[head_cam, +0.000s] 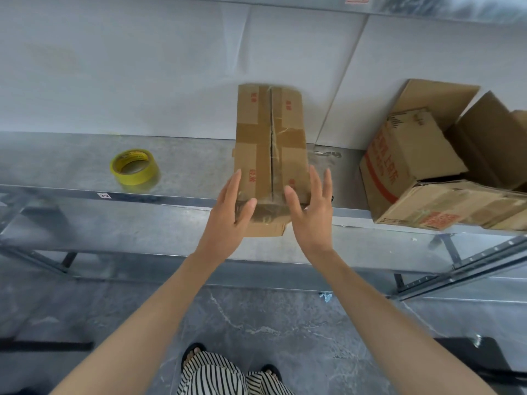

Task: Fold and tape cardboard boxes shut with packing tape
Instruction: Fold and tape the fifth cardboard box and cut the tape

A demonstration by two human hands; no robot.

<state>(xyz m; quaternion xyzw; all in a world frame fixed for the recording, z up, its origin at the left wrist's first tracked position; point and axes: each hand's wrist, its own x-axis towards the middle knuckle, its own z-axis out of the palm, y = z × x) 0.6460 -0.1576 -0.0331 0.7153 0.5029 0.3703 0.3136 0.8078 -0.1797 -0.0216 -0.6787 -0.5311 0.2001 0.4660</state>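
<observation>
A long brown cardboard box [271,132] lies on the metal shelf [71,155], its top flaps shut along a middle seam with old brown tape across it. Its near end hangs over the shelf's front edge. My left hand [231,215] is at the box's near left corner, fingers spread, holding nothing. My right hand [310,212] is at the near right corner, also spread, palm facing the box. Whether the fingers touch the box is unclear. A yellow roll of packing tape [134,166] lies flat on the shelf, well left of the box.
A pile of other cardboard boxes [413,166], some open, some flattened, fills the shelf's right end. A white wall [142,67] backs the shelf. Below are a lower shelf level, a grey marbled floor and my striped trousers [222,374].
</observation>
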